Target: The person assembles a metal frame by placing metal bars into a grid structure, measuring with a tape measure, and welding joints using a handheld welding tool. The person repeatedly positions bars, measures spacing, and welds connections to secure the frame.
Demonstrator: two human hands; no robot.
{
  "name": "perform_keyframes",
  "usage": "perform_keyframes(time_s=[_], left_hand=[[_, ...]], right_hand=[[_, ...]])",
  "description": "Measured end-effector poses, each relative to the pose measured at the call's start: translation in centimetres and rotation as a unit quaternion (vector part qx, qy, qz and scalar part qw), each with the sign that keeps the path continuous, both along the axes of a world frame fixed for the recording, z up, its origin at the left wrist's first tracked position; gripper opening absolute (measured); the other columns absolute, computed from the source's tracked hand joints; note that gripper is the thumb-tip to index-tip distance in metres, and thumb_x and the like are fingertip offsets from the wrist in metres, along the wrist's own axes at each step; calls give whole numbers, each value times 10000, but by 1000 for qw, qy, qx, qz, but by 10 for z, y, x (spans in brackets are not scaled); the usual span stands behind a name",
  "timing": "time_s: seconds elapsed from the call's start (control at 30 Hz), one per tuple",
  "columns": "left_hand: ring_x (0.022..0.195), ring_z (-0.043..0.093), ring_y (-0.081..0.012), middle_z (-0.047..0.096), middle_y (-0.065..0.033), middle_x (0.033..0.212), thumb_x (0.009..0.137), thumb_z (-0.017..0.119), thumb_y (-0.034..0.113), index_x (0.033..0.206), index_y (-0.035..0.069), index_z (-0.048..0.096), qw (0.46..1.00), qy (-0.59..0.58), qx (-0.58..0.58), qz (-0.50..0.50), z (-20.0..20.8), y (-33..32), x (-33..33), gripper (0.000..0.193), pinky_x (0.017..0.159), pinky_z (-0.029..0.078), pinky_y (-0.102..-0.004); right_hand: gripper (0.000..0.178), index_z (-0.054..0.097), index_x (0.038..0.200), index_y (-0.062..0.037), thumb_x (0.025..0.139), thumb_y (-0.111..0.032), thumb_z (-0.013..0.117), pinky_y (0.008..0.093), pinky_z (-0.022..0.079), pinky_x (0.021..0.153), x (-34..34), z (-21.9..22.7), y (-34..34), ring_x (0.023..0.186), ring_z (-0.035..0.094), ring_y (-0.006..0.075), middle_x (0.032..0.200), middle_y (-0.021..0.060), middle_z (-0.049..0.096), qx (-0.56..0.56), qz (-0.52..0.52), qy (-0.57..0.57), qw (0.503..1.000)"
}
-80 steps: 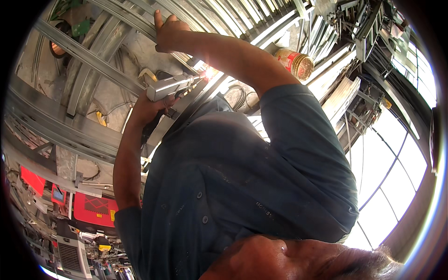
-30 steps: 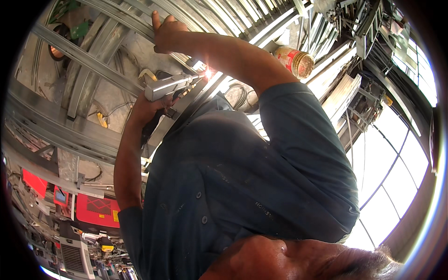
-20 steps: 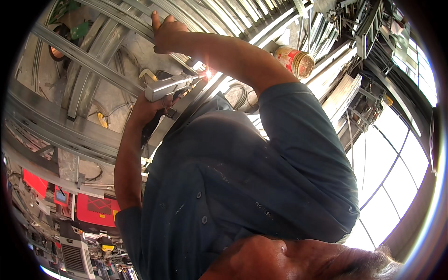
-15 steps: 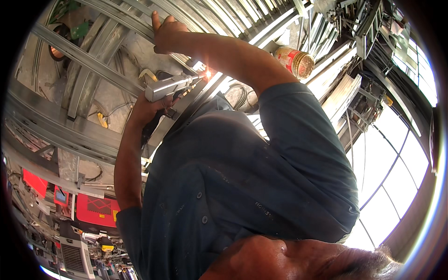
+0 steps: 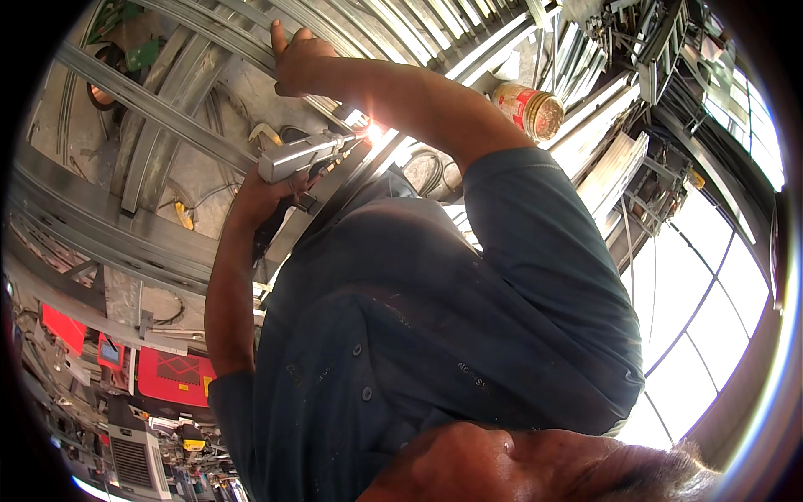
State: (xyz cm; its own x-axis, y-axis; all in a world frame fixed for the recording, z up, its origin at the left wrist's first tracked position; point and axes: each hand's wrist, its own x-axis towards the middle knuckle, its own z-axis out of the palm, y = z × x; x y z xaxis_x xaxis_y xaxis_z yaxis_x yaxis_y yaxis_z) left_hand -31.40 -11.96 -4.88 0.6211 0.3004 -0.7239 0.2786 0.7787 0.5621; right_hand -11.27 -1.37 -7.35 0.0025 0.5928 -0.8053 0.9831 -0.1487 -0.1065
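Observation:
My left hand [image 5: 269, 191] is wrapped round the grip of a silver-grey welding gun [image 5: 303, 156]. The gun's nozzle points right and touches or nearly touches a metal profile, where a bright orange-white glow [image 5: 373, 132] burns and hides the exact contact. My right arm crosses above the glow. At its end, my right hand [image 5: 304, 62] lies over long galvanised metal rails [image 5: 368, 38], its index finger stretched out and the other fingers partly bent. Nothing shows in that hand, though its underside is hidden.
Metal beams [image 5: 159, 113] form a frame around my hands. A glass jar [image 5: 542, 115] with a red label lies tilted to the right of my right arm. Cables [image 5: 431, 171] coil below it. A yellow tool [image 5: 184, 215] is on the floor; red machines [image 5: 171, 376] stand lower left.
The glow at the gun's tip has grown larger and brighter. Both hands and the gun have stayed almost in place.

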Motion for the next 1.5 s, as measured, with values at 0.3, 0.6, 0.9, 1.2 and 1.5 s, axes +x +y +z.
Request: perform_keyframes(time_s=[0.3, 0.6, 0.9, 1.2, 1.5], left_hand=[[723, 603, -91, 695, -35, 881, 849, 784, 168, 1175, 12, 649, 1000, -14, -1, 2, 3, 2, 2, 386, 637, 493, -264], [741, 609, -96, 706, -51, 895, 855, 775, 148, 1181, 10, 647, 1000, -23, -19, 9, 6, 3, 2, 376, 635, 493, -262], [754, 615, -100, 714, -50, 907, 851, 778, 139, 1180, 17, 649, 1000, -10, -15, 9, 3, 2, 1, 374, 643, 496, -266], [740, 605, -91, 709, -45, 896, 845, 784, 135, 1182, 20, 647, 1000, -17, -24, 11, 0, 2, 1, 381, 643, 493, -259], [721, 600, -94, 703, -29, 880, 836, 782, 127, 1140, 3, 670, 1000, 20, 13, 11, 17, 1, -3, 347, 640, 487, -259]], right_hand=[[1049, -79, 1570, -17, 876, -359, 629, 448, 547, 901, 0, -3, 0, 1141, 609, 395, 1347, 322, 421, 7, 9, -1, 1000], [1051, -89, 1570, -23, 870, -327, 633, 449, 550, 908, 0, -3, 0, 1146, 610, 388, 1358, 322, 406, -1, 4, -4, 1000], [1045, -89, 1571, -27, 876, -326, 632, 449, 556, 903, 1, -2, -1, 1153, 606, 388, 1357, 320, 404, 6, -3, 6, 1000], [1063, -93, 1571, -28, 870, -330, 646, 439, 548, 917, -1, -4, 1, 1157, 604, 390, 1366, 326, 398, 1, -2, -1, 1000], [1043, -49, 1576, -26, 886, -418, 628, 456, 542, 888, 1, -7, -2, 1134, 613, 396, 1344, 323, 439, 26, 6, 5, 1000]])
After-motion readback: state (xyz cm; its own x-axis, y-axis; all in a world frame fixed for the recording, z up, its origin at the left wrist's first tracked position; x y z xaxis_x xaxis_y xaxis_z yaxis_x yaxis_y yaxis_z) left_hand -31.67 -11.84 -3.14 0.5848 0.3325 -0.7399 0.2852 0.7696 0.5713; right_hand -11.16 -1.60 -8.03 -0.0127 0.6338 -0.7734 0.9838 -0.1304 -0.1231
